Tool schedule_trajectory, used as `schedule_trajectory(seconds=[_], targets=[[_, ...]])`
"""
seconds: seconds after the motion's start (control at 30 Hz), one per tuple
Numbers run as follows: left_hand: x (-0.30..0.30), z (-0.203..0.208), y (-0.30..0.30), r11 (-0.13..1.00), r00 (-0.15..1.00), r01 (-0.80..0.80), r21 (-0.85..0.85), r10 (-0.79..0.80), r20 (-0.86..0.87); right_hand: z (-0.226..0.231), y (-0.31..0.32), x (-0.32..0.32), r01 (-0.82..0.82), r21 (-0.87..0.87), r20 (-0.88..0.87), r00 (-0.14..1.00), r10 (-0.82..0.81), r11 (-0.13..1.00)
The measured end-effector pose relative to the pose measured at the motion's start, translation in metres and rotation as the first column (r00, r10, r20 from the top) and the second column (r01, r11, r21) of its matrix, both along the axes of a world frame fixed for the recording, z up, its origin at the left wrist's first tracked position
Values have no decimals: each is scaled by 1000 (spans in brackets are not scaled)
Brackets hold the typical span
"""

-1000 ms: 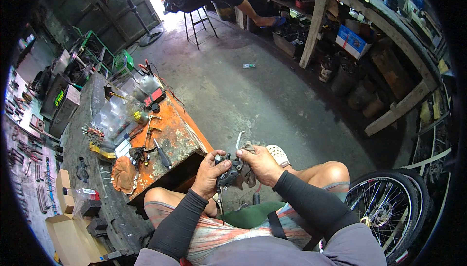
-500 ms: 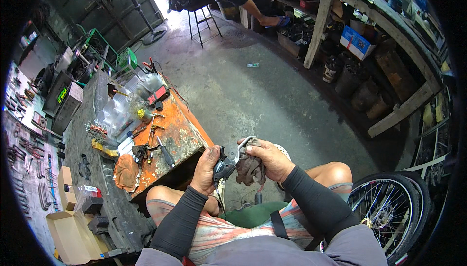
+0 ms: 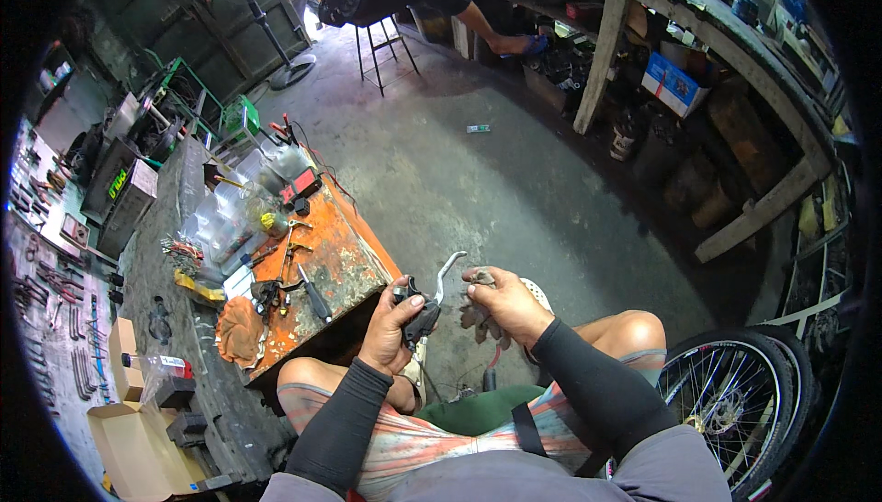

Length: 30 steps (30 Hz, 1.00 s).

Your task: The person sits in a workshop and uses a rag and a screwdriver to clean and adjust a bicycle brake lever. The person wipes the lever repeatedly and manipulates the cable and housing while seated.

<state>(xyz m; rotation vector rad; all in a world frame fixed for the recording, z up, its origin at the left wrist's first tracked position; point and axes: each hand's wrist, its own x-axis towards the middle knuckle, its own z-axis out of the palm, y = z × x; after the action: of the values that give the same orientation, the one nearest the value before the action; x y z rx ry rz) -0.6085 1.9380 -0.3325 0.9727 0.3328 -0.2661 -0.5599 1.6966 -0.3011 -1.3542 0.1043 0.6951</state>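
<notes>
My left hand (image 3: 388, 335) is closed around the black body of a bicycle brake lever (image 3: 447, 274). Its curved silver blade points up and away, free of both hands. Just to the right, my right hand (image 3: 516, 305) grips a grimy grey-brown rag (image 3: 480, 320), which hangs below the fingers. A small gap separates the rag from the lever. Both hands are over my lap, in front of my bent knees.
Left of me, a worn orange-topped bench (image 3: 354, 268) carries a screwdriver (image 3: 314, 294), an orange cloth (image 3: 241, 332) and plastic containers. Bicycle wheels (image 3: 735, 401) stand at the right. Farther off, a person sits on a stool (image 3: 386, 43) near a long workbench (image 3: 602, 61).
The rag has come off the silver blade as my right hand moved slightly right. My left hand has tilted the lever, and its blade now stands bare.
</notes>
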Motion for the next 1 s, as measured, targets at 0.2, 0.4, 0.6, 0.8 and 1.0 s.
schedule_trajectory(seconds=[0.2,0.4,0.6,0.8,1.0], targets=[[4,1,3,977,989,40,-211,-69,-131,-19,-9,-1,-30,-62,97,995,36,998],[0,1,1,981,991,75,-182,-93,-94,-18,-6,-2,-48,-18,99,994,50,999],[0,1,-9,999,999,-25,48,23,26,-12,-8,-2,-93,-28,46,994,94,995],[-2,7,-16,996,998,-10,93,3,69,-19,-7,-3,-81,-1,29,996,81,997],[-1,1,-16,992,989,-98,78,88,114,-39,2,-3,90,89,9,996,-91,992]])
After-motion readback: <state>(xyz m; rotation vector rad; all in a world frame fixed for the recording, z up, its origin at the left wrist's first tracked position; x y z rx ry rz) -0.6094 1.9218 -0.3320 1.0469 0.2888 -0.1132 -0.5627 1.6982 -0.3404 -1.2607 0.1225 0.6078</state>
